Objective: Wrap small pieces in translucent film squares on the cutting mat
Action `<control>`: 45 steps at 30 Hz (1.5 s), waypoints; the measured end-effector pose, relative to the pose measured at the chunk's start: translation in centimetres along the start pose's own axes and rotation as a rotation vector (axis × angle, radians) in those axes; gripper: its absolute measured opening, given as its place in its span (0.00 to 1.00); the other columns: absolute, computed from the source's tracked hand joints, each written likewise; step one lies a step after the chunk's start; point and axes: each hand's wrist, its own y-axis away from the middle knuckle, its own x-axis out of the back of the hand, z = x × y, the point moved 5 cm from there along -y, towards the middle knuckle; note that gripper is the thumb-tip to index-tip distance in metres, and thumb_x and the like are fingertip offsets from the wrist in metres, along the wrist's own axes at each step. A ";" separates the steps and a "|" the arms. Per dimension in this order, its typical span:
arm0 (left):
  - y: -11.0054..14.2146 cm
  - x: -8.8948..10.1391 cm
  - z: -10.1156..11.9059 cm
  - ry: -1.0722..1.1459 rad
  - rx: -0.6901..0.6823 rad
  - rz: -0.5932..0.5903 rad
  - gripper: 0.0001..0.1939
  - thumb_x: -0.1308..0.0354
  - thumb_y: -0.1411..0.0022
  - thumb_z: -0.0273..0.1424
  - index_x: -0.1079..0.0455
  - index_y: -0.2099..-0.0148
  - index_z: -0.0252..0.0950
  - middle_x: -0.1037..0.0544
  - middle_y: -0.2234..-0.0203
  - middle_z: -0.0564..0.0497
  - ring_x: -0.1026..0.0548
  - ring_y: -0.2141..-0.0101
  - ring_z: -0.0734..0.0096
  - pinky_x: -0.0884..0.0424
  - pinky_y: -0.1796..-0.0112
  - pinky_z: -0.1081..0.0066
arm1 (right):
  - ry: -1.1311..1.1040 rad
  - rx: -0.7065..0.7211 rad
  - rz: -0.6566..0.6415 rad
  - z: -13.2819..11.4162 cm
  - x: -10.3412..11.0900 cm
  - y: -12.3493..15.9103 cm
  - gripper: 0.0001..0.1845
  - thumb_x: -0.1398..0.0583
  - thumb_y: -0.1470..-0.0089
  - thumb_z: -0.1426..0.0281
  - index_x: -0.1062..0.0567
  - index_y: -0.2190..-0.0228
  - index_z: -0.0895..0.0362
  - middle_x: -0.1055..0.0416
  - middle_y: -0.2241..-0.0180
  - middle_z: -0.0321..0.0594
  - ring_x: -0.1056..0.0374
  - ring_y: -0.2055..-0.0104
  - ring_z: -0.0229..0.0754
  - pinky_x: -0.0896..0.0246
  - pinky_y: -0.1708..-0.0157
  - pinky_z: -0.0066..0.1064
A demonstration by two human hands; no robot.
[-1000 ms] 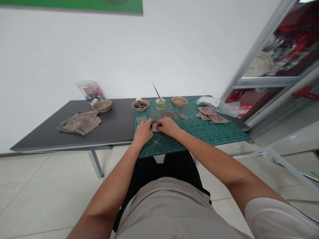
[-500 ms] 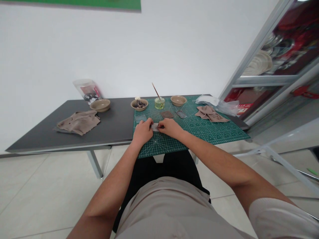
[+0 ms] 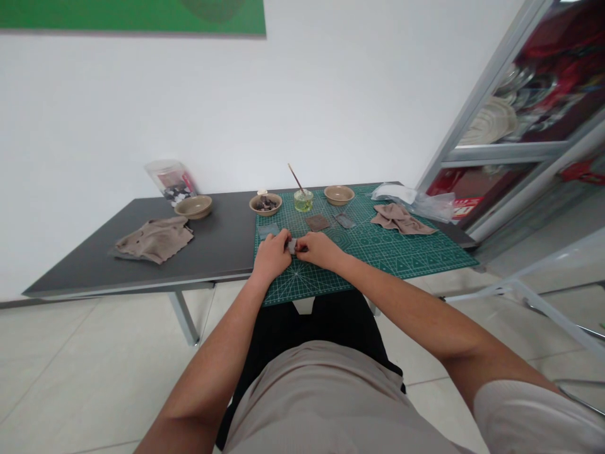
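Above the green cutting mat [image 3: 401, 255], my left hand [image 3: 273, 257] and my right hand [image 3: 322, 251] meet with bent fingers. Between the fingertips shows a small grey piece [image 3: 292, 246], pinched from both sides; fingers cover much of it, and its kind cannot be made out. Just behind my left hand lies a flat blue-grey sheet [image 3: 268, 231]. Past my right hand are a brown square sheet [image 3: 317, 222] and a grey sheet [image 3: 344, 220]. A glass jar [image 3: 303, 202] of yellowish liquid holds a thin brush or stick [image 3: 296, 178].
A bowl [image 3: 253, 207] of dark chunks stands by the jar, with another bowl [image 3: 339, 195] to its right. Brown cloths [image 3: 155, 239] lie left and right [image 3: 401, 217]. At the back left are a third bowl [image 3: 193, 207] and a clear container [image 3: 171, 180]; a plastic bag [image 3: 428, 203] lies right.
The grey piece shows less between my fingers, and my hands are slightly closer together. The whole view has shifted a little, with the table lower in the picture.
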 end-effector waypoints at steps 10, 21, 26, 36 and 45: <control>0.0 0.2 0.2 0.086 -0.063 0.006 0.18 0.52 0.41 0.22 0.35 0.50 0.41 0.26 0.55 0.46 0.31 0.53 0.57 0.34 0.51 0.58 | -0.148 -0.215 0.135 3.3 2.0 0.3 0.04 0.38 0.48 0.71 0.22 0.69 0.56 0.23 0.69 0.37 0.28 0.65 0.39 0.40 0.63 0.28; 0.0 1.1 -0.8 0.302 -0.132 0.105 0.10 0.44 0.38 0.32 0.29 0.54 0.40 0.24 0.59 0.49 0.29 0.54 0.63 0.34 0.50 0.61 | -1.056 -0.312 0.150 2.2 -2.2 -0.9 0.09 0.37 0.48 0.71 0.33 0.64 0.56 0.22 0.69 0.36 0.26 0.66 0.38 0.30 0.60 0.33; 0.0 1.0 -1.5 0.401 -0.009 0.141 0.05 0.44 0.39 0.33 0.29 0.62 0.39 0.24 0.64 0.50 0.28 0.60 0.65 0.30 0.57 0.66 | -0.748 -0.258 0.183 2.2 -1.0 -0.5 0.11 0.43 0.41 0.70 0.30 0.56 0.57 0.22 0.62 0.40 0.27 0.61 0.38 0.32 0.58 0.34; 0.2 0.8 -2.6 0.515 0.114 0.237 0.13 0.42 0.41 0.34 0.25 0.55 0.39 0.20 0.65 0.51 0.25 0.65 0.68 0.29 0.59 0.67 | 0.019 -0.098 0.034 1.6 -0.9 0.4 0.26 0.38 0.44 0.56 0.27 0.49 0.57 0.32 0.46 0.50 0.42 0.44 0.55 0.46 0.46 0.47; -0.2 -0.2 -3.3 0.682 0.144 0.235 0.10 0.41 0.44 0.31 0.27 0.58 0.38 0.20 0.67 0.52 0.23 0.66 0.70 0.29 0.58 0.69 | -0.263 -0.330 0.106 2.9 -0.2 -0.3 0.22 0.32 0.53 0.67 0.26 0.55 0.58 0.26 0.56 0.45 0.32 0.54 0.45 0.40 0.55 0.35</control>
